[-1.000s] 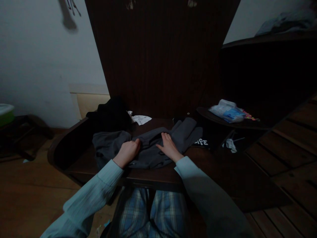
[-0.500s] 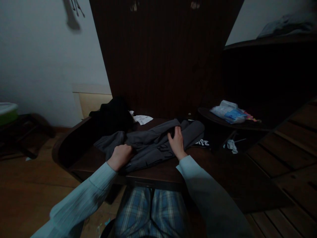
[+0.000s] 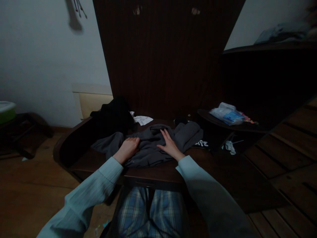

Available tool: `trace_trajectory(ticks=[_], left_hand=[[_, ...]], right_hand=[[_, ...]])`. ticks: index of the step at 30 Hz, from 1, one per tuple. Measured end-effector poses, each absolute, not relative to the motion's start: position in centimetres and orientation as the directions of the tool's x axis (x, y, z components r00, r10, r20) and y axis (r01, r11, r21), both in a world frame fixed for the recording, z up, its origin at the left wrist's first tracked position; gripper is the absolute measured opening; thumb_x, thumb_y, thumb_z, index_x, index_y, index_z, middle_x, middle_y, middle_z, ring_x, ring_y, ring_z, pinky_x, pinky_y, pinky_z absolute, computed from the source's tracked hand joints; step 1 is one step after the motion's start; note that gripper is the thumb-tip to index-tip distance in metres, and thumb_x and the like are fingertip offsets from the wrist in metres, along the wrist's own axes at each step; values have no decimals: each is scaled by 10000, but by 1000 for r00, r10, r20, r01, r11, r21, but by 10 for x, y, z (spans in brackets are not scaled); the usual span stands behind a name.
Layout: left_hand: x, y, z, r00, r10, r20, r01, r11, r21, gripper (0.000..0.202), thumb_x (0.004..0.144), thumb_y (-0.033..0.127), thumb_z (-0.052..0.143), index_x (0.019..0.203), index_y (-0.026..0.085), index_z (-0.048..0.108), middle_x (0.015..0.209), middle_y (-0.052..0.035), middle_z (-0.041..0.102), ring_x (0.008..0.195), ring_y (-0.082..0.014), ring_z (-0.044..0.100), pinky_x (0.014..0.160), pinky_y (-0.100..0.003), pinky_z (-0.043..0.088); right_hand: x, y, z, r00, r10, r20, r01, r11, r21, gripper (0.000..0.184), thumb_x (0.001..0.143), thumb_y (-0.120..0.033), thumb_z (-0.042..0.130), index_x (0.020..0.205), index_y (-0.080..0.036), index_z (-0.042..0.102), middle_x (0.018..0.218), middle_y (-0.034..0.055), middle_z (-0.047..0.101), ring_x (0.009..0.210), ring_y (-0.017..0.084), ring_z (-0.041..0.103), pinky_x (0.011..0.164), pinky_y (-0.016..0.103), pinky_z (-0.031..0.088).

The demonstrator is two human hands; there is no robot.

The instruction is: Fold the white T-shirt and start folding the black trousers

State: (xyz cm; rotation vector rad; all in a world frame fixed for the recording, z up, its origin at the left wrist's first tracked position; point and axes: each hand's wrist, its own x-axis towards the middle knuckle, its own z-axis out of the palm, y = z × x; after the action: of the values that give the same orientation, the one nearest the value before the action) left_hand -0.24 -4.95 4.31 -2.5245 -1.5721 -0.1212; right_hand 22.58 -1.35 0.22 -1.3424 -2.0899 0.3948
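A dark grey garment with black printing (image 3: 151, 158) lies crumpled along the dark wooden desk top (image 3: 170, 170) in front of me. My left hand (image 3: 127, 149) is closed on a bunch of its fabric at the left of the middle. My right hand (image 3: 169, 145) rests on the cloth further right, fingers spread and thumb apart. Beyond the garment's right end, partly covered by it, shows a black item with white lettering (image 3: 202, 143). What kind of garment the grey one is, I cannot tell.
Black cloth (image 3: 111, 115) is heaped at the desk's left end, beside a white crumpled piece (image 3: 143, 120). A plastic packet (image 3: 226, 114) lies on a small shelf at right. A stool (image 3: 27, 132) with a green-and-white tub (image 3: 7, 112) stands far left.
My right hand has moved left and slightly down, and the grey fabric is bunched nearer the middle, its printing mostly folded away. My left hand has shifted slightly right and up.
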Motion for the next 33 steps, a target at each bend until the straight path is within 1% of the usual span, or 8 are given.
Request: trace_trajectory(ticks=[7,10,14,18,22,24,29,33], left_hand=[[-29,-53,78,276,848,452,933,-349,84,198,772,241,478,956,173,459,904,-71,626,827,-204,606,677,-264,439],[-43,-50,84,92,762,641,929,-297,220,200,770,259,456,951,175,452,900,-64,624,791,-189,606,682,-264,434],[-51,-51,85,-120,603,789,887,-291,358,148,753,251,438,886,188,425,946,-68,597,820,-172,581,726,-279,427],[-51,-60,88,-127,513,849,870,-354,344,101,709,254,456,740,211,370,966,-77,554,919,-198,524,786,-332,417],[-50,-70,77,-8,629,778,868,-381,317,107,675,268,449,666,219,354,719,-35,525,696,-170,519,653,-289,433],[-52,-75,69,48,729,683,872,-365,328,79,671,275,433,670,218,378,654,-20,517,620,-157,515,598,-263,426],[-71,-84,61,55,894,445,914,-224,338,185,674,305,405,818,202,459,721,-37,598,664,-190,587,595,-260,429],[-90,-84,62,59,971,232,959,-120,258,279,661,335,435,890,197,517,809,-58,642,756,-222,620,636,-273,451]], right_hand=[[241,1,16,-224,873,432,651,464,-600,715,752,-280,557,1363,-171,201,1392,147,264,1193,200,415,984,346,346],[254,7,35,-255,847,467,728,486,-484,603,741,-301,582,1286,-168,361,1288,126,419,1176,210,417,994,374,324],[270,10,52,-185,891,413,916,309,-256,415,702,-369,633,1062,-174,572,1233,139,460,1219,295,331,977,533,248],[272,8,48,-142,921,364,972,200,-127,392,692,-359,651,1028,-163,603,1254,166,442,1240,333,293,967,559,224],[258,10,33,-337,925,175,909,368,-197,264,769,-185,542,1023,-178,614,1023,115,619,1038,232,534,893,343,387],[252,13,26,-356,927,116,889,374,-263,281,771,-105,485,1007,-180,617,966,93,647,977,206,574,839,282,416],[252,19,20,-317,937,146,901,346,-262,428,680,-74,547,1106,-116,547,1097,129,581,1042,222,530,870,290,400],[256,17,21,-291,952,95,914,306,-267,309,672,-121,570,978,-95,595,1081,149,564,1041,236,512,863,309,396]])
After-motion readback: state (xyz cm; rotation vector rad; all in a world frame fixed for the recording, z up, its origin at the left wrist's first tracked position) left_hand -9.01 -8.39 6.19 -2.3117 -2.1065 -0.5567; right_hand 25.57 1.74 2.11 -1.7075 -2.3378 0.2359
